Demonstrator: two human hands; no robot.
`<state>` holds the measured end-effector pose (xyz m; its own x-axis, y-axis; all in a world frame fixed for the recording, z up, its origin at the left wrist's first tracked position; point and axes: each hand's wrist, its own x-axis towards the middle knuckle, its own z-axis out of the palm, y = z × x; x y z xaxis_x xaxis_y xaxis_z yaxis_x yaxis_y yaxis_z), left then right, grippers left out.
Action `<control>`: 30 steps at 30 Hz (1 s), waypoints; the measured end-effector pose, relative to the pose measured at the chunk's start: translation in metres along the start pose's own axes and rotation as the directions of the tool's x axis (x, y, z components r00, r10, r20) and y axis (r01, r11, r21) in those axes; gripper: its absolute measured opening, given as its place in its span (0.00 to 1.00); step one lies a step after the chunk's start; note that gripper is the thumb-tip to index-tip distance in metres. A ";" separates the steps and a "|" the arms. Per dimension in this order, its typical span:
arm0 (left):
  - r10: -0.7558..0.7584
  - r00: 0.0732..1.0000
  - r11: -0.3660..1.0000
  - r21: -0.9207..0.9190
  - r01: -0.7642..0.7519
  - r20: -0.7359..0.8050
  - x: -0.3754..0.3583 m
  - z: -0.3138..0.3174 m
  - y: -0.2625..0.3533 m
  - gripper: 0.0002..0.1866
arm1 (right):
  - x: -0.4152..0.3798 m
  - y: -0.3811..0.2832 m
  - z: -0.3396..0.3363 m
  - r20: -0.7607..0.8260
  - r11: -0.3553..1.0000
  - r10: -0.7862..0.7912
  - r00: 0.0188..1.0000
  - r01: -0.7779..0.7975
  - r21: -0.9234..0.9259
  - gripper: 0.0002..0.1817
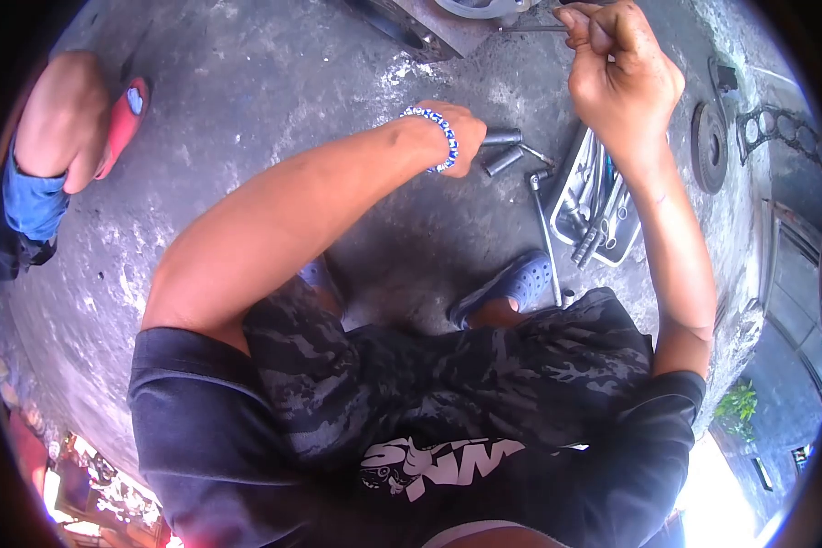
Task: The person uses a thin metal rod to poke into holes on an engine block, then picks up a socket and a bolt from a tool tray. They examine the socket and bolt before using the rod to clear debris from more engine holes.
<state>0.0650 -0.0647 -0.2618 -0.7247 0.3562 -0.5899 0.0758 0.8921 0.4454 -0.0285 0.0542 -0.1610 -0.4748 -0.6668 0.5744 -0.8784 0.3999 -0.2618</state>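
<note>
My right hand (626,78) is raised at the upper right, its fingers pinched on a thin metal rod (532,28) that points left to a metal engine part (443,32) at the top edge. My left hand (461,139), with a blue and white beaded bracelet (448,142) at the wrist, is curled closed over the floor. Its fingers are turned away, and I cannot tell what is in them. Right beside its knuckles lies a dark cylindrical socket (504,136), with a second socket (503,162) just below.
A tray (557,228) of hand tools stands under my right forearm, a long-handled wrench (545,228) beside it. Further right are a round dark disc (709,146) and a gasket (781,128). Another person's hand (64,110) and red shoe (124,128) show at left.
</note>
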 end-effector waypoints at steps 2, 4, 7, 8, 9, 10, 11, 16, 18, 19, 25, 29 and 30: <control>0.019 0.999 1.000 -0.015 -0.020 -0.031 -0.001 0.002 0.000 0.12 | -0.003 0.007 0.002 0.000 1.000 0.021 1.000 -0.021 -0.014 0.11; 0.032 0.998 0.999 -0.025 -0.034 -0.049 0.000 0.004 -0.001 0.11 | -0.009 0.024 0.013 -0.057 0.963 0.127 0.990 -0.110 0.246 0.07; 0.046 0.998 0.999 -0.024 -0.047 -0.052 0.002 0.010 -0.002 0.11 | -0.013 0.042 0.014 -0.040 0.887 0.207 0.978 -0.170 0.429 0.11; 0.051 0.997 0.998 -0.022 -0.052 -0.054 0.002 0.010 -0.003 0.11 | -0.012 0.044 0.012 -0.022 0.871 0.218 0.976 -0.184 0.456 0.12; 0.056 0.997 0.998 -0.021 -0.057 -0.055 0.002 0.011 -0.003 0.11 | -0.012 0.043 0.010 0.007 0.853 0.246 0.969 -0.220 0.473 0.10; 0.054 0.997 0.998 -0.021 -0.055 -0.046 0.003 0.013 -0.004 0.11 | -0.013 0.040 0.006 -0.002 0.885 0.221 0.975 -0.200 0.421 0.09; 0.054 0.998 0.998 -0.022 -0.054 -0.038 0.004 0.013 -0.003 0.11 | -0.010 0.032 0.000 -0.008 0.913 0.196 0.981 -0.180 0.367 0.07; 0.048 0.998 0.999 -0.006 -0.049 -0.034 0.007 0.010 -0.003 0.12 | 0.023 0.021 -0.013 -0.212 0.936 0.127 0.969 -0.047 0.348 0.07; 0.056 0.998 0.998 -0.013 -0.056 -0.041 0.009 0.013 -0.006 0.12 | 0.041 0.019 -0.029 -0.211 0.989 -0.134 0.968 0.116 -0.096 0.10; 0.054 0.998 0.999 -0.003 -0.054 -0.016 0.011 0.014 -0.007 0.12 | 0.041 0.024 -0.026 -0.209 0.998 -0.060 0.976 0.058 -0.013 0.09; 0.042 0.999 0.999 0.008 -0.042 -0.029 0.011 0.019 -0.012 0.13 | 0.043 0.036 -0.034 -0.046 0.990 0.135 0.990 -0.134 0.034 0.11; 0.013 1.000 1.000 -0.012 -0.013 0.002 0.011 0.015 -0.009 0.13 | 0.041 0.074 -0.050 0.203 0.924 0.380 0.903 -0.380 -0.040 0.10; 0.010 1.000 1.000 0.001 -0.010 0.001 0.011 0.015 -0.009 0.13 | 0.038 0.091 -0.049 0.301 0.855 0.502 0.811 -0.518 -0.033 0.10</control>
<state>0.0664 -0.0644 -0.2822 -0.7233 0.3653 -0.5860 0.0836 0.8887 0.4508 -0.1241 0.0962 -0.1250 -0.8428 -0.5287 0.1010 -0.5034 0.7079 -0.4954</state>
